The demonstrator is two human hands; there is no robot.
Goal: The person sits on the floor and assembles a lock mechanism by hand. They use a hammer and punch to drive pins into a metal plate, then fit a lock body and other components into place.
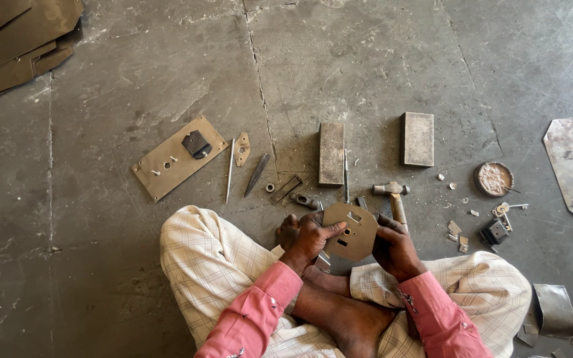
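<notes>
One roughly round metal plate (351,232) with several cut-outs is held between two hands above the person's crossed legs: the left hand (303,237) grips its left edge with the thumb laid across the face, and the right hand (394,248) is closed on its right edge. Just beyond the right hand lies one hammer (392,195) on the concrete floor (134,79), and farther out stand two rectangular metal blocks (331,153), side by side but apart. Beyond the left hand lie one thin rod (230,170), one dark pointed punch (256,174) and one small flat bracket (241,148), then one tan rectangular plate (178,157) carrying a dark fitting. Out past the right hand sit one round shallow tin (493,179), a small dark lock part (495,232) and scattered metal scraps. Nothing lies between the hands and the plate.
</notes>
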